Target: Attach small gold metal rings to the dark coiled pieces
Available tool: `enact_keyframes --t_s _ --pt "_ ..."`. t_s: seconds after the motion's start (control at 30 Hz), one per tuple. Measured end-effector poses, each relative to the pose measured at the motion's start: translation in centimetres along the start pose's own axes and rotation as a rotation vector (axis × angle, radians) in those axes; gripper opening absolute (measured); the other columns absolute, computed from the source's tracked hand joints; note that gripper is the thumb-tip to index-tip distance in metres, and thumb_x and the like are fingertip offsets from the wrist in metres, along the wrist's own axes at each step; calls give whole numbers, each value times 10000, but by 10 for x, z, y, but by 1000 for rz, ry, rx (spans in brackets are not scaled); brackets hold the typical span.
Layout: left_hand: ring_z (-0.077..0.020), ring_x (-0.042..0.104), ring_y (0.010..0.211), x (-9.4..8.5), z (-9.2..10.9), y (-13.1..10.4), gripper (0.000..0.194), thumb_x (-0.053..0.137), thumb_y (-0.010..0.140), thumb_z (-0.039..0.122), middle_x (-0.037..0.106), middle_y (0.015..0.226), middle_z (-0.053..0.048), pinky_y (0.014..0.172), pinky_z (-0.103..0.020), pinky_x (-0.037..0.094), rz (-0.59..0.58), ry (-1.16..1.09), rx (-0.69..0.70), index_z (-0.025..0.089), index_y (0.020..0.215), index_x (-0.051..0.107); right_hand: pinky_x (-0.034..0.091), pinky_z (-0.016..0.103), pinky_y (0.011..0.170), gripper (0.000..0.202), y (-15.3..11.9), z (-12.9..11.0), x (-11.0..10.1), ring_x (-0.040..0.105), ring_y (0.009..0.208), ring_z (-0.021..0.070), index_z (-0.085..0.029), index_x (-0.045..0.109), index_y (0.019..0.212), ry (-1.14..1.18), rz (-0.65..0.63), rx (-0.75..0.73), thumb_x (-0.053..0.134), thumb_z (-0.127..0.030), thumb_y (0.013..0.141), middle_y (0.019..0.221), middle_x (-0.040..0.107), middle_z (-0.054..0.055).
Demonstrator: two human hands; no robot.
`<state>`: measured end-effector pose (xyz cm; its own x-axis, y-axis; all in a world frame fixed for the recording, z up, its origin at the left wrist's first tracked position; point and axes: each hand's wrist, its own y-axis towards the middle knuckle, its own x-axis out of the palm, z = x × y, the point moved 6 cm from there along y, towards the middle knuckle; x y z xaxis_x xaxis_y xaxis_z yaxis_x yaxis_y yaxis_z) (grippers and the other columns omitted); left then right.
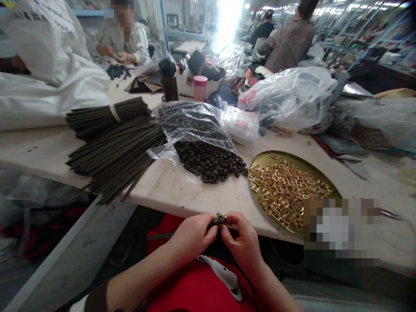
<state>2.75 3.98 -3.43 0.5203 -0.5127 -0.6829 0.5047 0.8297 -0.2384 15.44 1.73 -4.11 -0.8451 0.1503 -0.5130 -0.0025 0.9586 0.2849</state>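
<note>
My left hand (191,236) and my right hand (243,240) meet just below the table's near edge, over my lap. Between their fingertips they pinch a small dark strap end with a gold buckle (220,219) on it. On the table straight ahead lies a heap of small dark loops (211,162) spilling from a clear plastic bag (195,123). A round gold tray (260,197) to the right holds many gold rectangular buckles (286,188). A stack of long dark straps (113,145) lies to the left.
A dark bottle (169,80) and a pink cup (199,88) stand further back. Clear plastic bags (289,97) pile up at the right, a big white sack (48,73) at the left. Two other people work at the far tables. A blurred patch covers the table's near right.
</note>
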Motion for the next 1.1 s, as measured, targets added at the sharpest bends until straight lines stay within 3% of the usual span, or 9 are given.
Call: enact_keyframes --t_s 0.47,0.67,0.73,0.8,0.93,1.0,1.1 --pt "-157 556 791 0 17 -7 176 404 814 177 618 865 -29 713 -238 405 23 -159 78 178 926 539 518 282 688 202 -13 -20 -10 596 793 143 -219 497 902 -30 116 -228 544 -93 751 853 600 31" --pt "-139 548 723 -4 20 -14 158 404 835 226 610 811 -6 656 -228 396 40 -202 57 186 909 538 485 316 778 310 -19 -25 -13 566 884 160 -230 491 1028 39 62 -264 548 -105 750 961 582 53" --pt "-140 555 756 -7 22 -15 179 401 846 240 618 848 -11 681 -228 401 30 -225 79 186 945 541 468 317 780 215 -16 -21 -14 556 895 166 -224 519 998 186 10 -161 510 -169 790 959 580 55" --pt "-139 555 770 -10 23 -15 194 400 847 234 617 868 -17 694 -225 405 13 -238 102 179 971 539 460 292 724 129 -10 -11 -13 557 824 151 -217 542 931 401 -36 63 464 -255 835 882 585 37" --pt "-123 543 728 -12 25 -12 180 396 837 197 601 815 -11 672 -206 407 -22 -272 125 159 929 546 420 254 669 235 -4 4 2 524 693 112 -200 564 890 775 -267 496 577 -403 771 755 576 -12" --pt "-111 538 718 -12 25 -10 176 390 836 179 594 800 -1 673 -195 403 -28 -299 134 161 901 552 397 247 674 279 -2 5 8 499 673 99 -192 580 889 857 -368 585 618 -422 737 717 559 -27" --pt "-106 536 720 -10 23 -6 177 394 836 180 592 802 3 683 -192 401 -46 -313 138 163 895 559 365 231 662 270 -1 10 10 470 650 83 -193 577 878 907 -387 643 639 -409 727 679 534 -46"
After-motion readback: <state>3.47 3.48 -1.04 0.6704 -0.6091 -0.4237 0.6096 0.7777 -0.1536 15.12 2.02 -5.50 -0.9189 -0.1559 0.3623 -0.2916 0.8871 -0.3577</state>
